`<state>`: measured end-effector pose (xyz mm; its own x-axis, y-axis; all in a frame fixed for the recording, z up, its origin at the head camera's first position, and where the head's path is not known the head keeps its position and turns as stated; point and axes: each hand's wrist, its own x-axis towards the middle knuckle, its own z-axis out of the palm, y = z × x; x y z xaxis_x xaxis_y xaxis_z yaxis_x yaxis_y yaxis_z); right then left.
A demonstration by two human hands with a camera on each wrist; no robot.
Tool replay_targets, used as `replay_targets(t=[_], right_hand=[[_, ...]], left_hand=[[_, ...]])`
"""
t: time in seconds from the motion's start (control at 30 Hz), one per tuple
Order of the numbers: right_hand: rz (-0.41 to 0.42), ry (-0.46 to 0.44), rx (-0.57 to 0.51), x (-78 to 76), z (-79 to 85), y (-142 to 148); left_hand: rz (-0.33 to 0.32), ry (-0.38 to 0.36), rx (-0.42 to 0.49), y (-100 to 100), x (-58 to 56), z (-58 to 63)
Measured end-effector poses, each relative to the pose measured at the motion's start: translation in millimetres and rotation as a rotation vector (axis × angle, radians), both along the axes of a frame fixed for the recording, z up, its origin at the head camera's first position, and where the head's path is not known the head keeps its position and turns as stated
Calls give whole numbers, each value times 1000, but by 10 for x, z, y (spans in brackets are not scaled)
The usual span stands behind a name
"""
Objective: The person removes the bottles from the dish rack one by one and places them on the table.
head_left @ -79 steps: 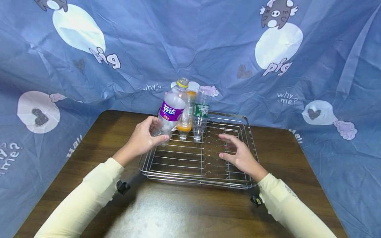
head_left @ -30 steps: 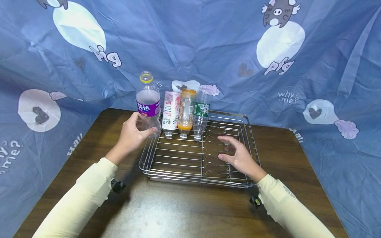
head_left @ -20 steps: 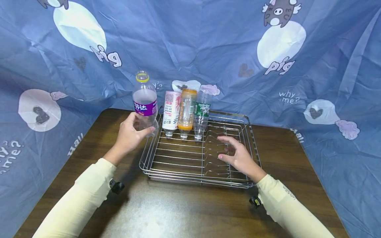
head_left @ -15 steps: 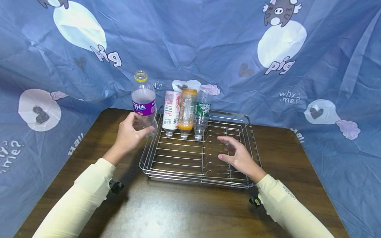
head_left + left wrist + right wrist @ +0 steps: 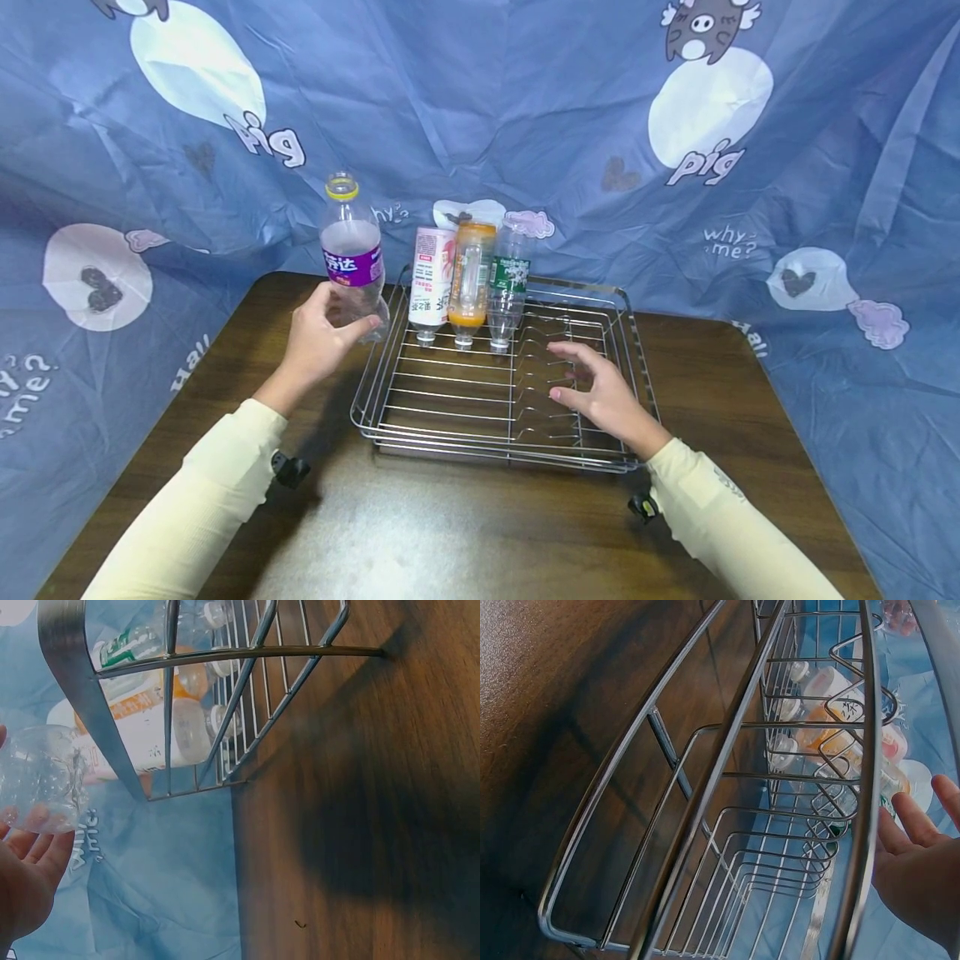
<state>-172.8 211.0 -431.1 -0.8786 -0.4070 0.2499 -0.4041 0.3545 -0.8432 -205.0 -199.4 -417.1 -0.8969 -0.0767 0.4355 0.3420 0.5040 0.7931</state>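
Note:
My left hand grips the lower part of a clear plastic bottle with a purple label and a yellow neck ring. The bottle is held neck up, leaning slightly left, by the rack's back left corner; in the left wrist view its clear base shows by the fingers. Three bottles stand neck down in the metal wire rack: a white and pink one, an orange one and a clear one with a green label. Over the rack's right side, my right hand holds nothing, fingers and thumb apart.
The rack sits on a brown wooden table, its raised wire rim all round. Bent wire dividers run down its right part. A blue printed curtain hangs behind and beside the table.
My left hand has carried the purple-labelled bottle leftward from in front of the rack's bottles, so the white and pink bottle now shows. The right hand has hardly moved.

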Motion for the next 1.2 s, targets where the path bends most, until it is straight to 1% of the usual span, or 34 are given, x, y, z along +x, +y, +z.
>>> replay_targets(t=[0.23,0.43,0.57,0.83,1.2], right_hand=[[2,5,6,-5,-23,4],[4,3,2,-8,-31,8],[1,0,7,-13,-42,12],[4,-18,12,2,-17,-2],[-4,-19,12,17,-6,-8]], left_hand=[[6,8,-1,-21,-1,-8],[-1,-5,27,-37,0,-10],[1,-10,28,-44,-1,-8],[4,-7,30,-58,-1,-21],[14,-6,33,-76,-15,-50]])
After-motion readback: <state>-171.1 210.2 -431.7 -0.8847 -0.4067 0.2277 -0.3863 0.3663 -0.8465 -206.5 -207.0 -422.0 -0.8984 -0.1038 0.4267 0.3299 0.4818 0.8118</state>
